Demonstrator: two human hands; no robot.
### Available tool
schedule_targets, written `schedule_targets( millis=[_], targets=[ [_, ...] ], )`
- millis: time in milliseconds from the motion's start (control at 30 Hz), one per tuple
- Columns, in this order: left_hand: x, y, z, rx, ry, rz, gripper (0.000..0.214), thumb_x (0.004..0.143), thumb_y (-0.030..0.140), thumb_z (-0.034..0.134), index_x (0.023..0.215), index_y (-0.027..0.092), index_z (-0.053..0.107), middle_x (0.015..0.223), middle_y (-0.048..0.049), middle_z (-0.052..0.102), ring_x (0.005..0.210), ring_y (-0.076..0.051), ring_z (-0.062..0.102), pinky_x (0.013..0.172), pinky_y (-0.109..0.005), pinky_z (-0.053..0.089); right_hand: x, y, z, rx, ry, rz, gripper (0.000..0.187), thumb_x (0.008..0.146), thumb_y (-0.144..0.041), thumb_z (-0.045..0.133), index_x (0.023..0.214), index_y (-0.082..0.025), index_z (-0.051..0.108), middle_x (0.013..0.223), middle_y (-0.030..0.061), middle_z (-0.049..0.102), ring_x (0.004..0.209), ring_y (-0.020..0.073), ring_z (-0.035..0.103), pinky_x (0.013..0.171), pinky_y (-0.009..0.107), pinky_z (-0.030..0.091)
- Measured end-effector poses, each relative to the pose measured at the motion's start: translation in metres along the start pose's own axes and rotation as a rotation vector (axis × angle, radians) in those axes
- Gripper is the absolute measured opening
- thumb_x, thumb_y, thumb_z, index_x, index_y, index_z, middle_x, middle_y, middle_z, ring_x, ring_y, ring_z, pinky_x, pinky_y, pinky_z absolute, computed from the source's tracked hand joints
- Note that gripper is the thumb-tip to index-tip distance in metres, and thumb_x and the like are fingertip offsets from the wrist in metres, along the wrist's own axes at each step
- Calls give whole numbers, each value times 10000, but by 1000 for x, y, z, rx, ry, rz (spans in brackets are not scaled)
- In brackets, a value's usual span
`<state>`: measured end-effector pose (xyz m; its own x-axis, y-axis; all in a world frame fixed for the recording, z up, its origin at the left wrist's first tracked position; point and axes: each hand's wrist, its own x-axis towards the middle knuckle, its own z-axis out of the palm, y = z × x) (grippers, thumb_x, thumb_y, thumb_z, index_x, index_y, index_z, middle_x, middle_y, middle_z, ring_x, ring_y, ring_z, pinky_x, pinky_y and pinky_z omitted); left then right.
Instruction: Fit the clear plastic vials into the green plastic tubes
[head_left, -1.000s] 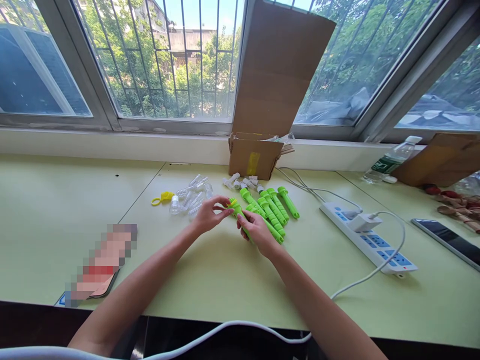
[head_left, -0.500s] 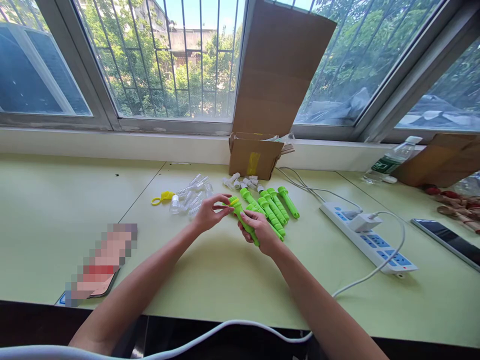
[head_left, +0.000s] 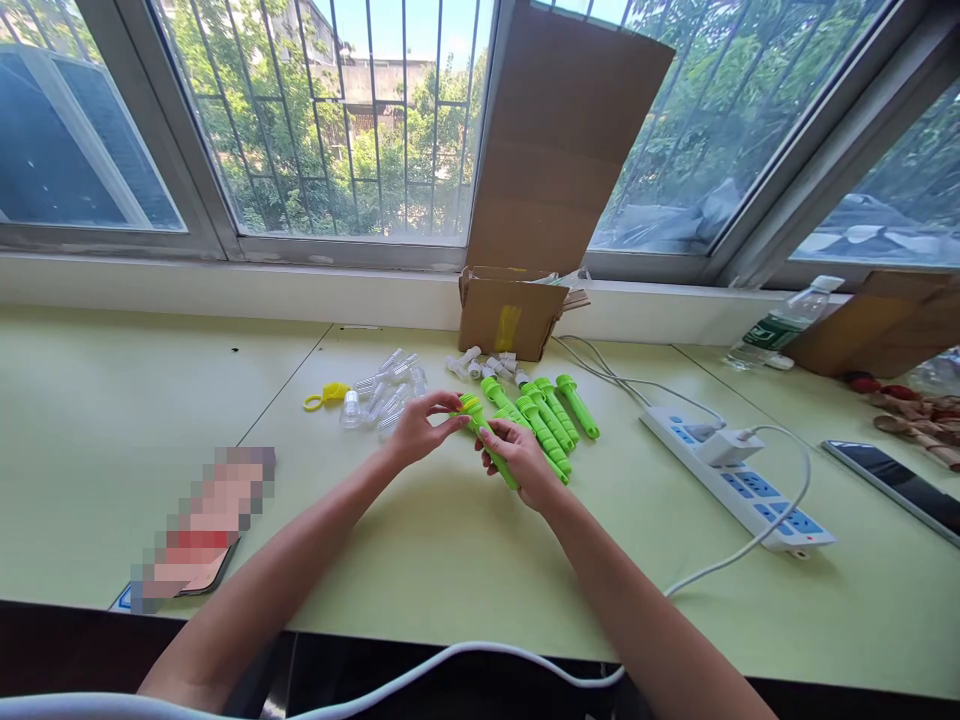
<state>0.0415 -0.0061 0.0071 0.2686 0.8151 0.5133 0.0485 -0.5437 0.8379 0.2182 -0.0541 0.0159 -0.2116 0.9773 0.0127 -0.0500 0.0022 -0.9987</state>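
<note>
My right hand [head_left: 525,462] wraps round the handle of a green plastic tube [head_left: 495,452] with a wider ribbed head, tilted with the head up and to the left. At that head, the fingers of my left hand [head_left: 424,428] pinch a small yellow cap [head_left: 469,402], partly hidden by the fingers. Several more green tubes [head_left: 577,408] lie just beyond my right hand. Left of them is a pile of clear plastic pieces [head_left: 386,390], and a yellow cap with a ring [head_left: 328,396] rests beside it. Small white-and-clear parts [head_left: 501,364] lie behind.
A cardboard box [head_left: 510,315] stands against the sill. On the right are a power strip [head_left: 735,485] with cables, a phone [head_left: 892,485] and a water bottle [head_left: 784,320]. A blurred-out flat object [head_left: 206,530] lies at left. A white cable [head_left: 480,648] crosses the front edge.
Both hands stay in nearly the same place on the green tube and yellow cap. The fingers shift only slightly.
</note>
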Motion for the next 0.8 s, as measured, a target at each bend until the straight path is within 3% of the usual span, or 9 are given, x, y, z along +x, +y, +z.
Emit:
schedule_targets(
  millis=[167, 367, 567, 700, 800],
  targets=[
    [2, -1, 1, 22, 4, 35, 253, 747, 345, 699, 899, 153, 632, 1019, -83, 679, 867, -161, 663, 892, -397, 546, 2, 5, -2, -67, -45, -30, 330, 803, -482, 590, 701, -169, 576, 678, 13, 570, 485, 86, 464, 437, 230, 365],
    [1, -3, 0, 22, 5, 70, 256, 744, 345, 703, 890, 149, 627, 945, -71, 691, 982, -200, 651, 913, -401, 541, 1, 1, -2, 27, -50, 8, 286, 805, -445, 598, 729, -171, 565, 667, 1, 556, 461, 74, 444, 407, 212, 328],
    [0, -3, 3, -1, -10, 61, 295, 731, 340, 720, 928, 141, 629, 899, -61, 688, 870, -172, 672, 891, -381, 551, -5, -4, 0, 122, -56, 120, 302, 815, -476, 554, 832, -175, 532, 602, 0, 574, 368, 66, 386, 310, 183, 251],
    [-1, 1, 4, -39, -30, 37, 290, 729, 337, 722, 915, 137, 623, 913, -63, 686, 881, -174, 669, 893, -384, 548, -6, -3, 5, 84, 50, 114, 374, 732, -459, 672, 925, -212, 468, 602, -37, 584, 329, 57, 356, 274, 163, 216],
    [-2, 3, 4, -39, -35, 10, 299, 724, 330, 728, 926, 137, 622, 903, -61, 682, 880, -175, 669, 892, -391, 549, -4, -2, 5, 60, 73, 77, 400, 673, -441, 731, 854, -210, 460, 653, -30, 599, 353, 75, 436, 267, 177, 271]
  ],
)
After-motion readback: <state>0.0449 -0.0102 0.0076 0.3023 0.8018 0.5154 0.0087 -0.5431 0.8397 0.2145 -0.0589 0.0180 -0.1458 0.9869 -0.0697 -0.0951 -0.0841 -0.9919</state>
